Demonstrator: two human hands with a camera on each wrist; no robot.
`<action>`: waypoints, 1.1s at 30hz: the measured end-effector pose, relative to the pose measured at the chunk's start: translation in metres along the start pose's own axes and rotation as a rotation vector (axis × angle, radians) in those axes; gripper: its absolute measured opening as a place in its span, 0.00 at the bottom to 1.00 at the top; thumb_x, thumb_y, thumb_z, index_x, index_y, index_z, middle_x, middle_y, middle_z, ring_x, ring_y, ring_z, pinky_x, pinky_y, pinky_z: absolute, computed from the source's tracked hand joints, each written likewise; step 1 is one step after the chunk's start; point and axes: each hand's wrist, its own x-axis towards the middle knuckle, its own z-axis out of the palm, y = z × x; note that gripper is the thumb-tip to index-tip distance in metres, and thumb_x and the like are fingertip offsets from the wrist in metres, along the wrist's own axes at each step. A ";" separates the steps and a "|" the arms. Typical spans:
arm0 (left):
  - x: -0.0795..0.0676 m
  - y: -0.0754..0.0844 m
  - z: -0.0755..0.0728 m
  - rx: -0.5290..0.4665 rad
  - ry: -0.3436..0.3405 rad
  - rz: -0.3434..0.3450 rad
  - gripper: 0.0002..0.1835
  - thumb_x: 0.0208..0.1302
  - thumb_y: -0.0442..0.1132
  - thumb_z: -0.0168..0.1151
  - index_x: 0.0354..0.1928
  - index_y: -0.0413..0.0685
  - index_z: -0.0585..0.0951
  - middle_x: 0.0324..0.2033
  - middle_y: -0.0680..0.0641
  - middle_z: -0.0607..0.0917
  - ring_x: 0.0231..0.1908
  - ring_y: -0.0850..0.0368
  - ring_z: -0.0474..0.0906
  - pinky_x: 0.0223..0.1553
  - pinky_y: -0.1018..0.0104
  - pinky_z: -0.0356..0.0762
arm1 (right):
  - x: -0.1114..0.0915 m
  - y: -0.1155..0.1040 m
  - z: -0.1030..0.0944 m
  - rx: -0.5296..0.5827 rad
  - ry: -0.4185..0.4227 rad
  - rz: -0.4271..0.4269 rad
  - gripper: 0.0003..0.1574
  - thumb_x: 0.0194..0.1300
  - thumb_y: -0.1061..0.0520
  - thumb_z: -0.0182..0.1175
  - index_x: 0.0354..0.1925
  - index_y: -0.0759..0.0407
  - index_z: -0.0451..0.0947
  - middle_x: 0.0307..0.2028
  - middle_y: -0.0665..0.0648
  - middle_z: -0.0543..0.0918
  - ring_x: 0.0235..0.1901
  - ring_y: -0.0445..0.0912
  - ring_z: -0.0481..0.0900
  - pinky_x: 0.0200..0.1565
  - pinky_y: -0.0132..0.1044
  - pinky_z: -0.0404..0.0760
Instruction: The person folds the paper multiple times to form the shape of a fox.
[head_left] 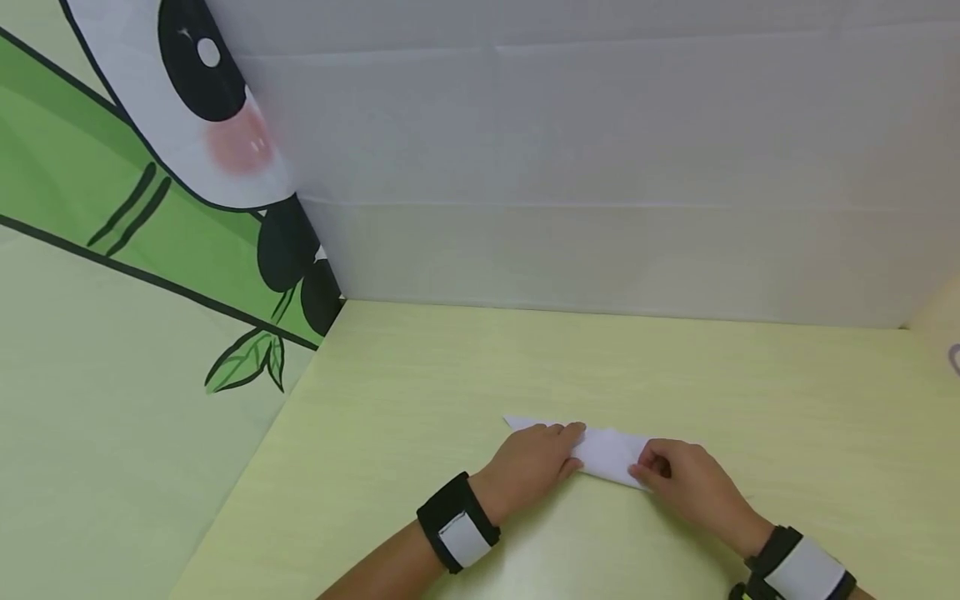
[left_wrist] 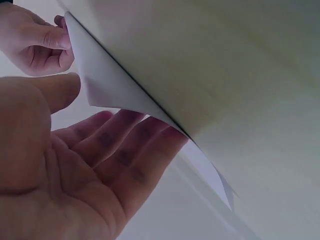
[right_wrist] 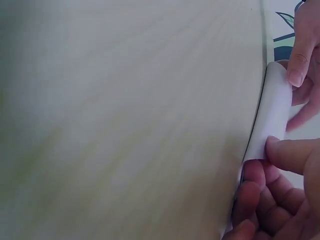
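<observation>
A folded strip of white paper [head_left: 609, 454] lies on the pale yellow table, its left end narrowing to a point. My left hand [head_left: 528, 467] rests across the left part of the strip. In the left wrist view its fingers [left_wrist: 142, 150] stretch out against the paper's long edge, with the thumb apart from them. At the strip's right end, my right hand [head_left: 690, 483] pinches the paper, thumb on the near side. The right wrist view shows the paper [right_wrist: 274, 107] bulging in a rounded fold, the right thumb [right_wrist: 290, 152] on it and the other fingers curled at its end.
Behind the table [head_left: 420, 358] stands a creased white sheet [head_left: 600, 150] like a backdrop. To the left is a wall with a cartoon painting [head_left: 97, 142] in green, white and black. Both wrists wear black bands [head_left: 459, 523] with white patches.
</observation>
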 end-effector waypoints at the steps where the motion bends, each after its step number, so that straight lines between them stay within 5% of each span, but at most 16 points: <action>1: 0.001 0.001 0.000 0.003 -0.006 -0.005 0.23 0.74 0.49 0.61 0.66 0.50 0.75 0.43 0.51 0.86 0.41 0.58 0.83 0.42 0.68 0.79 | 0.001 0.000 0.000 -0.005 0.000 0.011 0.12 0.64 0.56 0.71 0.27 0.48 0.78 0.20 0.41 0.72 0.22 0.34 0.66 0.26 0.30 0.67; 4: 0.002 0.002 -0.002 0.029 -0.022 0.001 0.24 0.74 0.50 0.61 0.69 0.58 0.75 0.44 0.52 0.84 0.40 0.58 0.81 0.39 0.69 0.78 | 0.003 -0.002 0.001 -0.017 -0.007 0.037 0.12 0.64 0.56 0.71 0.27 0.49 0.77 0.20 0.42 0.71 0.21 0.35 0.66 0.26 0.30 0.65; 10: 0.000 0.004 -0.005 0.106 -0.036 0.039 0.17 0.73 0.56 0.59 0.59 0.67 0.83 0.44 0.53 0.82 0.39 0.59 0.76 0.33 0.70 0.76 | 0.006 -0.006 0.001 -0.046 -0.022 0.079 0.13 0.64 0.55 0.71 0.27 0.50 0.76 0.19 0.44 0.70 0.20 0.37 0.65 0.24 0.31 0.62; 27: 0.003 0.010 0.000 0.213 -0.032 0.033 0.20 0.71 0.64 0.55 0.56 0.67 0.83 0.39 0.53 0.77 0.35 0.59 0.71 0.24 0.71 0.68 | 0.008 -0.006 0.003 -0.083 -0.004 0.080 0.13 0.63 0.58 0.70 0.29 0.50 0.74 0.18 0.45 0.68 0.19 0.38 0.65 0.23 0.32 0.60; 33: 0.008 0.018 -0.002 0.257 -0.068 0.053 0.20 0.75 0.62 0.51 0.46 0.60 0.84 0.49 0.56 0.77 0.47 0.61 0.73 0.27 0.71 0.72 | 0.010 -0.004 0.004 -0.098 -0.023 0.087 0.13 0.64 0.58 0.70 0.29 0.51 0.74 0.19 0.46 0.68 0.20 0.39 0.65 0.23 0.32 0.59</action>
